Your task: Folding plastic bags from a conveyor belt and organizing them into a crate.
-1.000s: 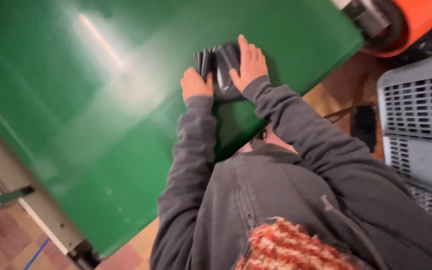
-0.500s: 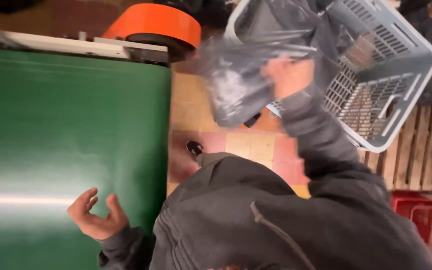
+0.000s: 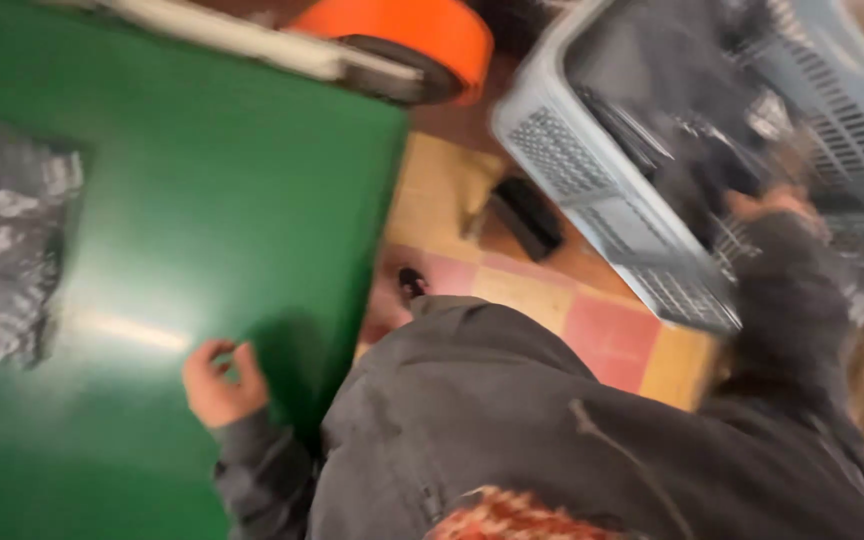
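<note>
While blurred, right hand (image 3: 777, 205) inside basket (image 3: 592, 150)

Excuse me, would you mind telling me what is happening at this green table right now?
A person in a dark grey jacket leans over a shiny green table. Their left hand rests on the tabletop, fingers curled, holding nothing. Their right hand reaches into a grey slatted plastic basket of dark plastic-wrapped items standing on the tiled floor; blur hides whether its grip has closed on anything. A flat dark plastic-wrapped package lies on the table, apart from the left hand.
</note>
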